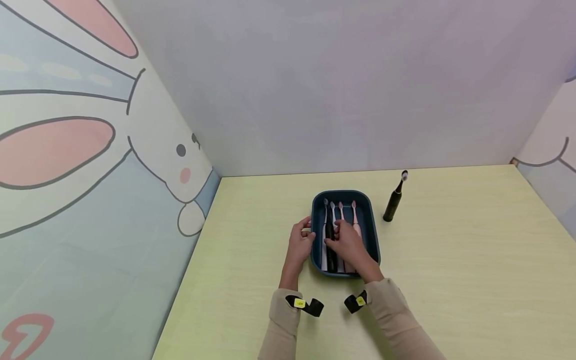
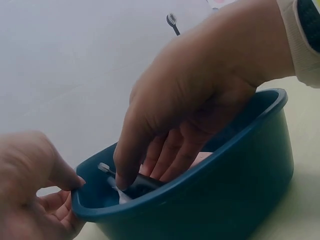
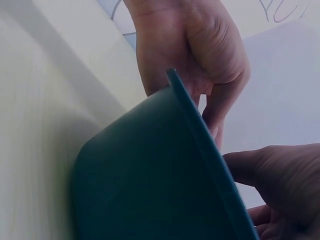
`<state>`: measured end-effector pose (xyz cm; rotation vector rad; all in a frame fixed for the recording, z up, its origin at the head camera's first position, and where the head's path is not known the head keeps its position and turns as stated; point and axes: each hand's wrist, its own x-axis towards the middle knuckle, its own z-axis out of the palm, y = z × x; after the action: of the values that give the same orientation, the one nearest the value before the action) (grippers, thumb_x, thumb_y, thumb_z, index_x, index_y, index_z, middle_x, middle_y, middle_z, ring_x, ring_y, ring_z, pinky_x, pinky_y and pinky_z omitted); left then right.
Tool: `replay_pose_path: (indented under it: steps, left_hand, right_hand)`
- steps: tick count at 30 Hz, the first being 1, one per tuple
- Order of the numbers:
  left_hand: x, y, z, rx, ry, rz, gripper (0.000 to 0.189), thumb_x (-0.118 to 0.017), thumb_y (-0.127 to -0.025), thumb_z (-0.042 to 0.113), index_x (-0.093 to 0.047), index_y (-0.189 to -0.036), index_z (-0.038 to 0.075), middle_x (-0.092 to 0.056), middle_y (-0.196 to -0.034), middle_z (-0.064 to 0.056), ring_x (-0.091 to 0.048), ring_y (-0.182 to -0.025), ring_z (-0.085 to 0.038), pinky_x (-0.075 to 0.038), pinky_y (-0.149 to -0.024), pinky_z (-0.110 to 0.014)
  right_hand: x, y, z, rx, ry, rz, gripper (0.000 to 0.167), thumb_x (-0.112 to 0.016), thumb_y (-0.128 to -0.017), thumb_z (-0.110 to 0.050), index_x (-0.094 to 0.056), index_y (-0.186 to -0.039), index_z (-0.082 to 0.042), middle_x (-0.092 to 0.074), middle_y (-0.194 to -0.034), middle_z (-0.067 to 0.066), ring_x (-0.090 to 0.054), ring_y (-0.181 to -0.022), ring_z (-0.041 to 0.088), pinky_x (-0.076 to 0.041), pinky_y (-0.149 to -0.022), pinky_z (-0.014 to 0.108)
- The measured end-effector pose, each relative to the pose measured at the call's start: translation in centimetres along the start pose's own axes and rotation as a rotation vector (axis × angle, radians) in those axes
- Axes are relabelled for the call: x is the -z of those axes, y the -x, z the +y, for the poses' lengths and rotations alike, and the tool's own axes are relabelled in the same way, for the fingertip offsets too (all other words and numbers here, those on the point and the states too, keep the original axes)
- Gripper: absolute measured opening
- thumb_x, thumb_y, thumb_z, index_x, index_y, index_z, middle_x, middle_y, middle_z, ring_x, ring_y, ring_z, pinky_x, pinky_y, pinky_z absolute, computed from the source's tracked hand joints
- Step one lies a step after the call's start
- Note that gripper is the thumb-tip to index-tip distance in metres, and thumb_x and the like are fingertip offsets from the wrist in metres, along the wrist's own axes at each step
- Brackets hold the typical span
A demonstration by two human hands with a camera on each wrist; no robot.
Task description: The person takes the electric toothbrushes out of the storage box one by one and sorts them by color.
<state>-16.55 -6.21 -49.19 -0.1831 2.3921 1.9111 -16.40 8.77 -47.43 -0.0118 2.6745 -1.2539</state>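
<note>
A dark blue rectangular bin (image 1: 375, 239) holds several toothbrushes side by side, heads toward the far end. My left hand (image 1: 300, 245) grips its left rim; the left wrist view shows the thumb over the edge and fingers outside. Reaching in over the near right side, my right hand (image 1: 353, 246) pinches a black electric toothbrush (image 1: 330, 231) between thumb and fingers. A white-handled toothbrush (image 1: 324, 250) lies left of the black one. To the right, a pink toothbrush (image 1: 355, 220) is partly covered by the right hand, as are the brushes between.
Another black electric toothbrush (image 1: 393, 204) stands upright on the pale yellow table (image 1: 468, 260), right of the bin. A grey wall (image 1: 342, 100) rises behind the table, and a panel with a rabbit drawing (image 1: 153, 130) stands along the left side.
</note>
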Motion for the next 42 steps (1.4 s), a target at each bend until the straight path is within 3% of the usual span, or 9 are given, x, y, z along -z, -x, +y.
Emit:
replay_pose_path:
  steps: [11, 21, 27, 42]
  left_hand:
    - [0.0, -0.1, 0.1, 0.013, -0.001, -0.006, 0.048, -0.053, -0.092, -0.002, -0.051, -0.137, 0.012, -0.051, -0.123, -0.010, -0.054, -0.096, -0.019, -0.048, -0.079, -0.030]
    - [0.1, -0.1, 0.2, 0.022, 0.000, -0.006, 0.048, -0.053, -0.092, -0.001, -0.051, -0.138, 0.013, -0.050, -0.124, -0.010, -0.054, -0.098, -0.019, -0.048, -0.082, -0.032]
    - [0.1, -0.1, 0.3, 0.023, 0.011, -0.012, 0.048, -0.053, -0.092, -0.001, -0.051, -0.138, 0.014, -0.050, -0.124, -0.009, -0.055, -0.098, -0.019, -0.048, -0.080, -0.031]
    - [-0.1, -0.2, -0.1, -0.011, 0.037, -0.018, 0.047, -0.052, -0.092, -0.001, -0.051, -0.137, 0.011, -0.050, -0.123, -0.013, -0.053, -0.090, -0.016, -0.045, -0.071, -0.025]
  right_hand:
    - [-0.6, -0.6, -1.3, -0.013, 0.123, -0.039, 0.056, -0.068, -0.087, -0.022, -0.047, -0.131, 0.005, -0.060, -0.113, 0.019, -0.059, -0.089, 0.025, -0.052, -0.078, 0.040]
    - [-0.5, -0.8, -1.8, -0.064, 0.165, -0.075, 0.059, -0.068, -0.087, -0.026, -0.046, -0.133, 0.003, -0.060, -0.118, 0.020, -0.058, -0.091, 0.026, -0.051, -0.082, 0.042]
    - [-0.3, -0.7, -1.3, -0.048, 0.122, -0.047, 0.055, -0.069, -0.086, -0.025, -0.048, -0.131, 0.000, -0.063, -0.113, 0.018, -0.060, -0.085, 0.023, -0.053, -0.076, 0.038]
    - [0.5, -0.1, -0.4, 0.045, -0.081, 0.063, 0.057, -0.070, -0.086, -0.020, -0.046, -0.134, -0.002, -0.062, -0.112, 0.015, -0.062, -0.095, 0.024, -0.053, -0.075, 0.037]
